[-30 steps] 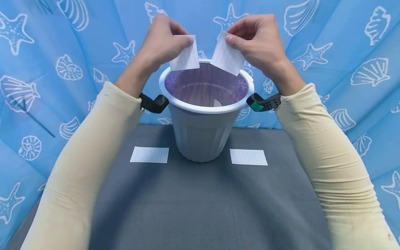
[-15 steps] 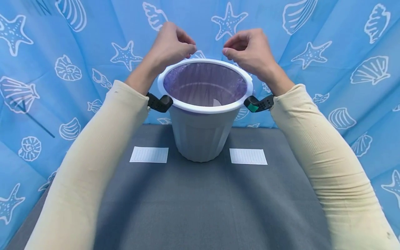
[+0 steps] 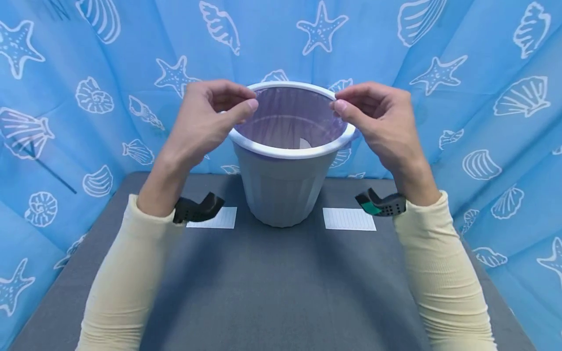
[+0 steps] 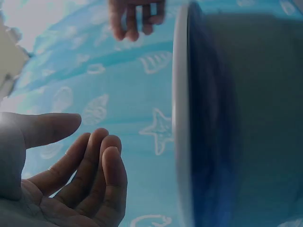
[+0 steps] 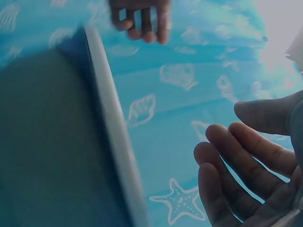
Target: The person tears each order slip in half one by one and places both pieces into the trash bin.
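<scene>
A grey bin (image 3: pixel 285 190) with a white rim stands on the dark cloth, lined with a purple bag (image 3: pixel 272 109). My left hand (image 3: pixel 195 122) is at the left of the rim in the head view, and my right hand (image 3: pixel 386 122) overlaps the rim's right side. Both hold nothing. In the left wrist view the left hand (image 4: pixel 80 175) has its thumb apart from loosely bent fingers; the right hand (image 5: pixel 255 161) looks alike in its own wrist view. Inside the bin a bit of white paper (image 3: pixel 304 144) shows.
Two lined white paper cards lie on the cloth: the left card (image 3: pixel 221 219) is partly covered by the wrist strap (image 3: pixel 199 208), the right card (image 3: pixel 347 219) is beside the bin. A blue curtain (image 3: pixel 272 29) with shell prints hangs behind.
The two cards that my hands pinched over the bin were let go and are out of sight. Both hands have come down and spread apart, back toward me.
</scene>
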A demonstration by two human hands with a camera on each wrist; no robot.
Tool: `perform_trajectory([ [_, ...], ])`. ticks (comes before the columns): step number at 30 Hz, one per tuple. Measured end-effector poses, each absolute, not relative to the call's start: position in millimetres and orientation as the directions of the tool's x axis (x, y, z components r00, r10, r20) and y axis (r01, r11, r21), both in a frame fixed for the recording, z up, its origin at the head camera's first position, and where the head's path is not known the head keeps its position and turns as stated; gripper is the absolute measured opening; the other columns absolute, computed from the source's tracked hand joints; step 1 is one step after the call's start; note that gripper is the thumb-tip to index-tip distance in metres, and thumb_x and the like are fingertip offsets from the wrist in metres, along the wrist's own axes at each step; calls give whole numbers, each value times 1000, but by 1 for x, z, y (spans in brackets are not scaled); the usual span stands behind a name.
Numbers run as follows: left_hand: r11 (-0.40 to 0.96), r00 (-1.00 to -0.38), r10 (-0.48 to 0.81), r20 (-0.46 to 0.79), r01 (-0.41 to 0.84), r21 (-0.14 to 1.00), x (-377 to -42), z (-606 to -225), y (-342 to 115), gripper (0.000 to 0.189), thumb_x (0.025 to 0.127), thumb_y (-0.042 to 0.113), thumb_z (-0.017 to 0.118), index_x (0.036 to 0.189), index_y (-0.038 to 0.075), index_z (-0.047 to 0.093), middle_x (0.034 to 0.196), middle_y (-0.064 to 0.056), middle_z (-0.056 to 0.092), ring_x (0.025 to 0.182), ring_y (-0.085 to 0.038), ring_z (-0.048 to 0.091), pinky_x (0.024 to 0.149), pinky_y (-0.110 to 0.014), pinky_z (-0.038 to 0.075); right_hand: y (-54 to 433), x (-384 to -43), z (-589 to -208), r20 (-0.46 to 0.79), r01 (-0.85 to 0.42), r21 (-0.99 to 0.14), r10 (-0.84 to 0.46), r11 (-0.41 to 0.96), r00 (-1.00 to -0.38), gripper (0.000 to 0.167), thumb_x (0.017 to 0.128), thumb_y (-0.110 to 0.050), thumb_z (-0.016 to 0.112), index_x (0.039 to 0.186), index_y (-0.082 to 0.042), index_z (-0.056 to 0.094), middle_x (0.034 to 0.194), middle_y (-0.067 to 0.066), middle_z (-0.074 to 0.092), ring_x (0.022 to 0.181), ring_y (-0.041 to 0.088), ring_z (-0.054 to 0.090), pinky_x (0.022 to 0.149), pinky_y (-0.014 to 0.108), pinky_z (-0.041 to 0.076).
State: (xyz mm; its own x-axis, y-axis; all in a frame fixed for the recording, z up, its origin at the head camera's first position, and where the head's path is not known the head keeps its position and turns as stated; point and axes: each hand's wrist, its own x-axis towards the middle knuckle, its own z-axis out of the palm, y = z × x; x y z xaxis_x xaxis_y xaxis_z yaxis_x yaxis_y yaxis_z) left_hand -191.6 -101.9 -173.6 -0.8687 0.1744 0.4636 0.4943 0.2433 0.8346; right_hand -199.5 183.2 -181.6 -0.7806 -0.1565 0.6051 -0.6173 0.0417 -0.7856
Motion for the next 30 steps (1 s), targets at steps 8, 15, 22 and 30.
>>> perform_trajectory([
  [8,167,-870,177,460,487,857,-154,-234,-112,25,94,12,74,115,-2,72,107,-8,72,101,-22,68,89,-33,54,188,-160,-240,604,-609,-793,-162,-18,-780,20,92,4,71,111,9,71,101,13,73,93,25,69,83,26,55],
  [15,172,-903,203,378,413,894,-149,-281,-114,28,96,12,72,119,-3,69,108,-9,71,99,-22,67,88,-31,54,184,-154,-289,501,-513,-857,-153,48,-851,20,92,6,69,112,9,69,103,13,73,96,24,70,85,29,56],
  [22,208,-934,198,298,337,918,-149,-314,-122,31,96,17,73,120,-2,69,108,-9,70,98,-22,67,87,-28,54,174,-153,-320,441,-462,-883,-192,81,-877,22,91,6,70,113,7,70,105,12,72,98,24,69,83,28,56],
  [30,267,-950,204,235,285,921,-154,-337,-136,28,96,19,73,119,3,70,108,-10,70,98,-22,66,90,-38,53,160,-151,-344,391,-427,-898,-247,110,-887,23,90,1,74,113,1,71,106,12,72,96,24,69,82,30,55],
])
